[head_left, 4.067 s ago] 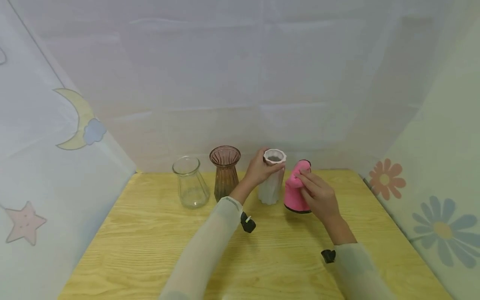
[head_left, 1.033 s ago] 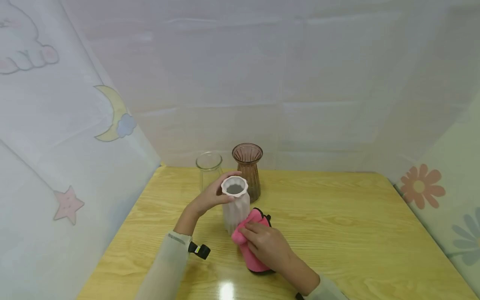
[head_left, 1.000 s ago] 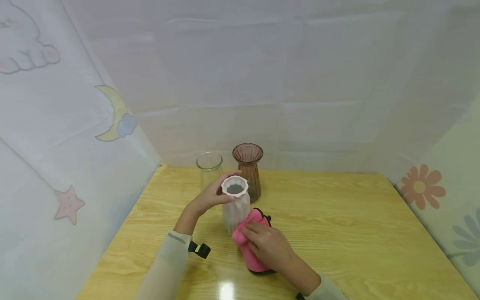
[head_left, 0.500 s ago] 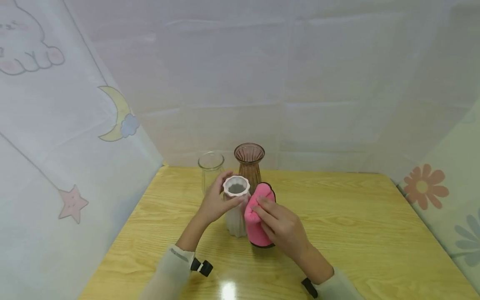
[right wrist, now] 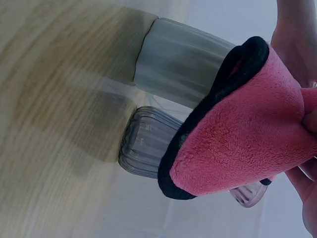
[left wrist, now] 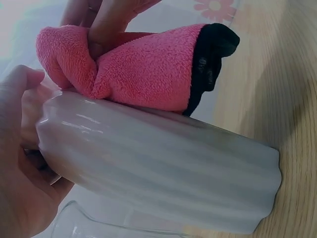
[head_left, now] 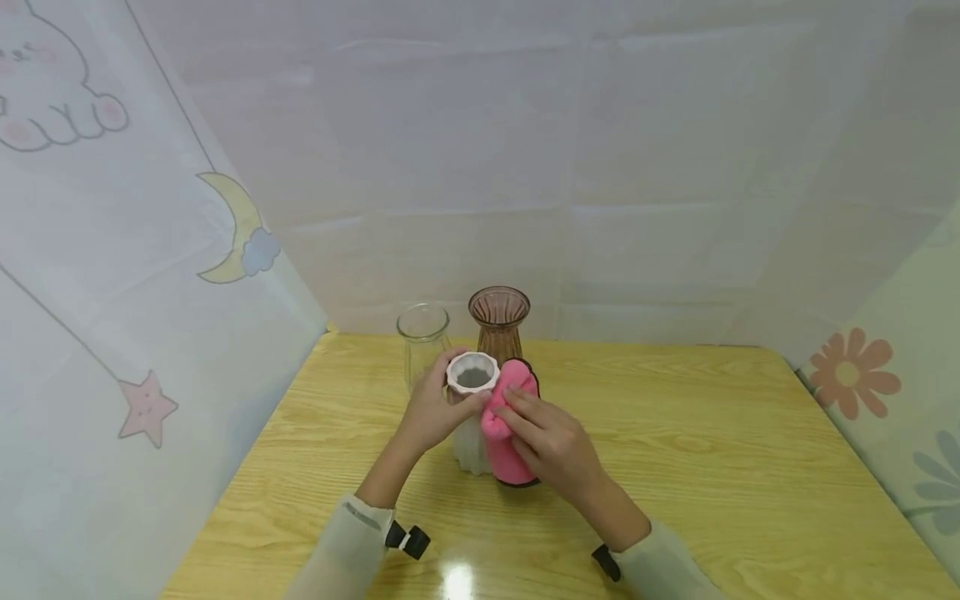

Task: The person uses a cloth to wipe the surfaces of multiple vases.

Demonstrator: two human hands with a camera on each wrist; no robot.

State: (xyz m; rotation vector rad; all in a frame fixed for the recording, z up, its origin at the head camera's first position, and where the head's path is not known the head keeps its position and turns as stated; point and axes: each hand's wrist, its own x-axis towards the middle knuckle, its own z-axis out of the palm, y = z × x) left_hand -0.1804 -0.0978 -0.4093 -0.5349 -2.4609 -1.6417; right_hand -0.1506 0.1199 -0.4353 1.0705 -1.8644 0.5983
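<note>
A white fluted vase stands on the wooden table, its scalloped rim toward me in the head view. My left hand grips it just below the rim, thumb on the near side and fingers around the back. Bunched in my right hand is a pink cloth with black edging. In the left wrist view the cloth lies against the upper side wall of the vase. The right wrist view shows the cloth's lower edge hanging loose, hiding part of the vase.
Behind the white vase stand a clear glass vase and a brownish-purple ribbed glass vase, both partly hidden. The wooden table ends at a pale sheet backdrop. Printed sheets hang left and right.
The white vase moved left and nearer, in front of the clear one. The cloth went from apart, to low on the vase, then up to its upper side.
</note>
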